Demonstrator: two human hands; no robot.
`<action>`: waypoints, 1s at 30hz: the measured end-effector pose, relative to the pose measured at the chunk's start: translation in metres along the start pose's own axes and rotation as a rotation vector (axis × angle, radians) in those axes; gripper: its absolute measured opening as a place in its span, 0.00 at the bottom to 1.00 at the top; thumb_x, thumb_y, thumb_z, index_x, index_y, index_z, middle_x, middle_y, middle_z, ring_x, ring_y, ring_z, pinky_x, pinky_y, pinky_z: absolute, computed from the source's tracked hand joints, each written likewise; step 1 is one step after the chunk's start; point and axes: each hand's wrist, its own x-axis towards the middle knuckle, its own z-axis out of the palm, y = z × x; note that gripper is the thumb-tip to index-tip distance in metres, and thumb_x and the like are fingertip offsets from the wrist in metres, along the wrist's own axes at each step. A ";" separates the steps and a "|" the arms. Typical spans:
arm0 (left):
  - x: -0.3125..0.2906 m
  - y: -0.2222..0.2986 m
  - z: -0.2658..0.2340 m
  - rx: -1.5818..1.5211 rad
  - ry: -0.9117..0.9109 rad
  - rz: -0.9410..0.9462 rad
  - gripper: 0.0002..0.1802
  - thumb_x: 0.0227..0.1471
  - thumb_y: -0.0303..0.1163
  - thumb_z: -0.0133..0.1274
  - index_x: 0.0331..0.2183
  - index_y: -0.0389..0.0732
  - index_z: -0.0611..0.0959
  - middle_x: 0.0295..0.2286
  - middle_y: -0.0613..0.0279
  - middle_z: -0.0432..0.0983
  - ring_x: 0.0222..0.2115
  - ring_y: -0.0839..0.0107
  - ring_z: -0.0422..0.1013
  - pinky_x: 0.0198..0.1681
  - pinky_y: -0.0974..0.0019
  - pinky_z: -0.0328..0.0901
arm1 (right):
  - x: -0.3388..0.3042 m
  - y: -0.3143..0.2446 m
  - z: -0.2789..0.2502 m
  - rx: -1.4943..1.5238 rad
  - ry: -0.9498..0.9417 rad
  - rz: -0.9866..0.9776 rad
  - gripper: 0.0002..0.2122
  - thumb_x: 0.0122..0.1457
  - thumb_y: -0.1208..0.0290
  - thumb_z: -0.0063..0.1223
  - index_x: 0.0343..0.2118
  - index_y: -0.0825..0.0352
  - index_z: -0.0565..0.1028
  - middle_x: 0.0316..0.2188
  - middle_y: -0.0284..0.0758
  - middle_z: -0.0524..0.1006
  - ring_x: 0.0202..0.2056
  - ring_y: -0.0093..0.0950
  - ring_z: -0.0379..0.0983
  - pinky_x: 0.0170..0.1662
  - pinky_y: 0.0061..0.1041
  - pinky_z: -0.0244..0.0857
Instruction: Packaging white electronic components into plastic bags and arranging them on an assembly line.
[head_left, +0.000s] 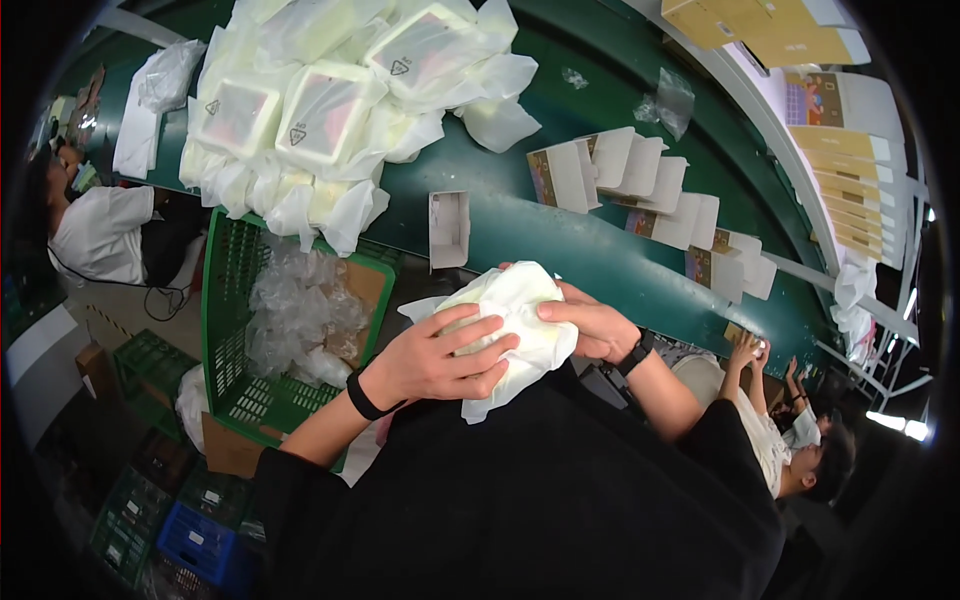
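in the head view, holds a white wrapped bundle (527,330) between both hands. grips with the left hand (435,357) from the near left, with fingers bent across the soft wrapping. clasps with the right hand (602,325) from the right, pressing a thumb onto the top. wears a black wristband (364,397) just behind each hand. shows, just beyond both hands, an open-topped small box (449,230) on a green table (515,230). reveals, farther beyond the left hand, a tall heap of wrapped bundles (325,115). displays, beyond the right hand, cartons (680,220) with raised flaps. has, left of the left hand, a green crate (222,340) containing crumpled clear plastic (298,300). includes, well right of the right hand, a co-worker's hands (744,350).
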 end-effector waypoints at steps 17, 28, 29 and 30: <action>-0.005 -0.100 0.035 -0.242 -0.127 -1.303 0.37 0.56 0.38 0.59 0.60 0.34 0.64 0.41 0.43 0.81 0.42 0.41 0.78 0.47 0.50 0.72 | 0.062 0.021 0.015 -0.807 0.727 -0.872 0.33 0.50 0.75 0.71 0.58 0.64 0.64 0.53 0.40 0.73 0.51 0.33 0.75 0.53 0.31 0.70; -0.017 -0.084 0.081 -0.483 0.171 -1.212 0.43 0.58 0.32 0.55 0.65 0.33 0.50 0.39 0.33 0.81 0.42 0.38 0.77 0.44 0.48 0.72 | 0.068 0.027 0.008 -1.532 0.630 -0.835 0.34 0.45 0.73 0.70 0.57 0.59 0.66 0.50 0.45 0.76 0.43 0.52 0.77 0.44 0.42 0.75; -0.016 -0.080 0.085 -0.463 0.191 -1.197 0.43 0.58 0.31 0.55 0.65 0.34 0.48 0.39 0.33 0.80 0.41 0.37 0.78 0.44 0.48 0.72 | 0.071 0.022 0.016 -1.531 0.655 -0.722 0.35 0.45 0.72 0.70 0.58 0.59 0.65 0.49 0.46 0.77 0.44 0.54 0.77 0.44 0.43 0.75; -0.015 -0.077 0.089 -0.444 0.209 -1.180 0.44 0.58 0.30 0.54 0.65 0.34 0.47 0.39 0.32 0.80 0.40 0.37 0.78 0.43 0.48 0.72 | 0.074 0.016 0.023 -1.526 0.681 -0.609 0.35 0.45 0.72 0.69 0.58 0.59 0.65 0.49 0.46 0.77 0.44 0.55 0.76 0.44 0.45 0.74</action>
